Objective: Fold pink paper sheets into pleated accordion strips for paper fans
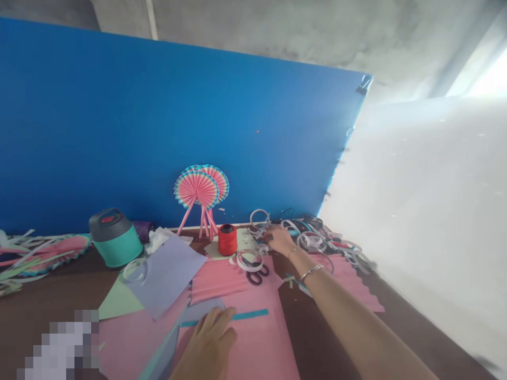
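My left hand (214,338) lies on pink paper (257,343) near the front, its fingers stretched out over a narrow blue paper strip (249,315). At the back of the table my right hand (280,240) reaches in among curled white paper strips (259,217). Its fingers are bent together at a small dark thing too unclear to name. Just left of that wrist are black-handled scissors (257,274) and a white ring of strip or tape (250,260). A red thread spool (227,240) stands upright behind them.
Round pink folded-paper fans (197,189) lean at the blue panel (158,126). A green container with a dark lid (114,240) stands at left, beside a lavender sheet (168,274). Pleated pink paper (348,279) and tangled strips (312,241) lie at right, near a white wall (435,211).
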Demonstrator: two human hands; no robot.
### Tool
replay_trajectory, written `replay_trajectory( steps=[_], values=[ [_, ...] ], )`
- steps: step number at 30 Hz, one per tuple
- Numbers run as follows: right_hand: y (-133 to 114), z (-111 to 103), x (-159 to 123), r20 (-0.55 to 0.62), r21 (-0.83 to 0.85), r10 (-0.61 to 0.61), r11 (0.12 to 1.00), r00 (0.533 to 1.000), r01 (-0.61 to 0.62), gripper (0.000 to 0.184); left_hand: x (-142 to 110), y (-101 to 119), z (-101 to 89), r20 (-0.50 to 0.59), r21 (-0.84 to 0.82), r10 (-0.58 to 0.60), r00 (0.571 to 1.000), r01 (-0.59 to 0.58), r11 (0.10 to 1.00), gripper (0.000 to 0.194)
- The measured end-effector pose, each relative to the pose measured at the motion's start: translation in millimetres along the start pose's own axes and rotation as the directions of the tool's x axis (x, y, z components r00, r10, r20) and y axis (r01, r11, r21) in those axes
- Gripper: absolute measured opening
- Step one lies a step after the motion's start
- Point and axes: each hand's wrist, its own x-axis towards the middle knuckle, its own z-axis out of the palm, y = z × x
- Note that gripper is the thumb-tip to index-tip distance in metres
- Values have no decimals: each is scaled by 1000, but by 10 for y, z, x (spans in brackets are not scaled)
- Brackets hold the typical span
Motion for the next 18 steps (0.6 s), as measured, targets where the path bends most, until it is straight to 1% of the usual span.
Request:
replay_trajectory(
  steps=[2,5,8,11,13,15,18],
  values=[
    [-54,2,-1,14,-28,-56,998,998,56,24,7,-19,25,-6,1,11,1000,-10,1000,30],
    [-111,-25,-5,44,-79,-165,983,985,168,24,9,-13,-5,9,-9,9,1000,-9,1000,30],
    [-129,-71,-1,88,-126,-284,948,955,294,22,9,5,-57,20,-28,13,1000,-13,1000,30],
    [-137,-107,10,119,-158,-363,912,924,378,20,16,5,-52,8,-38,42,999,-42,998,31],
    [-147,-115,16,120,-170,-390,898,913,406,20,22,-5,-15,-26,-31,48,998,-49,998,29],
    [-159,-109,18,107,-176,-397,895,912,410,20,27,-18,25,-66,-21,47,997,-48,999,27],
    [-166,-81,9,58,-181,-348,918,936,353,22,34,-35,57,-90,-21,56,994,-58,998,26]
  ],
)
